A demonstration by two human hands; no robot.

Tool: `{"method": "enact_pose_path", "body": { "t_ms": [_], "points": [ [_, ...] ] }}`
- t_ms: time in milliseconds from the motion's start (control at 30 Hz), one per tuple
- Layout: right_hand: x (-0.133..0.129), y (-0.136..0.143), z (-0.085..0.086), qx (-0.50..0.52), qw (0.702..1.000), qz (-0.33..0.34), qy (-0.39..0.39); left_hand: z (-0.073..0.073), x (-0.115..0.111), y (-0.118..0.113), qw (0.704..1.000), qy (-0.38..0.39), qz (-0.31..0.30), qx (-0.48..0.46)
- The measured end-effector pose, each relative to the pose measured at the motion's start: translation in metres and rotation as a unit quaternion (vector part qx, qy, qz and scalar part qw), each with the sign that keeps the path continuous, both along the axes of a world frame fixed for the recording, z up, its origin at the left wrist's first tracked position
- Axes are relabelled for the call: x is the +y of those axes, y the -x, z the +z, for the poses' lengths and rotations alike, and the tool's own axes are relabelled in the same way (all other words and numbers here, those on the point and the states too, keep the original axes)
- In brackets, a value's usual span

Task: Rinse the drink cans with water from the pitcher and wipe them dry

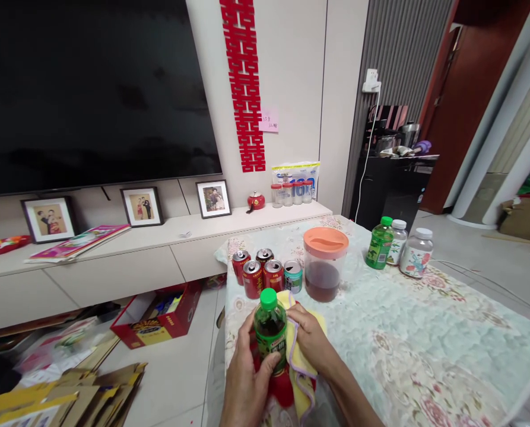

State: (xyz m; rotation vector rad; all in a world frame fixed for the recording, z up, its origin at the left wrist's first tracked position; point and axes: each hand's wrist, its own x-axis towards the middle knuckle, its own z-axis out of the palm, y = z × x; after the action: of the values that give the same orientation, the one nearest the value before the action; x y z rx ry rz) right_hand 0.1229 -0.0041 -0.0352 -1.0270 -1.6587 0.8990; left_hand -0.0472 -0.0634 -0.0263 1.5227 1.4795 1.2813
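One floral-covered table (371,344); behind it, one packet (298,174) reads "160". Near the table's far edge stands one orange-lidded tub (326,261). Near the left edge, the left hand (249,376) curls round one green-capped bottle (270,332) — label characters illegible — and the right hand (311,341), half closed, holds one yellow cloth (298,360) against it. By the right edge: one other green bottle (379,246), two white-capped jars (416,256). At the far left corner: five cans (253,281), one of them teal.
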Motion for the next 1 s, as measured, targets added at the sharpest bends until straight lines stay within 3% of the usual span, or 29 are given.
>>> {"method": "enact_pose_path", "body": {
  "t_ms": [400, 500, 600, 767, 867, 1000],
  "points": [
    [-0.006, 0.004, -0.012, -0.154, 0.986, -0.067, -0.008, 0.000, -0.002, 0.003, 1.000, -0.002, 0.003, 0.014],
    [-0.012, 0.005, 0.000, -0.117, 0.991, -0.059, -0.012, 0.003, -0.001, 0.004, 0.999, -0.011, 0.003, 0.046],
    [-0.020, 0.003, 0.017, -0.017, 0.999, -0.037, -0.034, 0.005, -0.001, 0.005, 0.997, -0.019, -0.015, 0.070],
    [-0.027, -0.001, 0.037, 0.062, 0.994, -0.049, -0.075, -0.001, -0.003, 0.002, 0.997, -0.042, -0.018, 0.055],
    [-0.022, 0.002, 0.034, 0.064, 0.992, -0.052, -0.096, -0.003, -0.003, 0.000, 0.998, -0.052, 0.003, 0.037],
    [-0.014, 0.010, 0.015, 0.039, 0.994, -0.040, -0.097, 0.001, -0.002, 0.000, 0.998, -0.019, -0.022, 0.060]
  ]
}}
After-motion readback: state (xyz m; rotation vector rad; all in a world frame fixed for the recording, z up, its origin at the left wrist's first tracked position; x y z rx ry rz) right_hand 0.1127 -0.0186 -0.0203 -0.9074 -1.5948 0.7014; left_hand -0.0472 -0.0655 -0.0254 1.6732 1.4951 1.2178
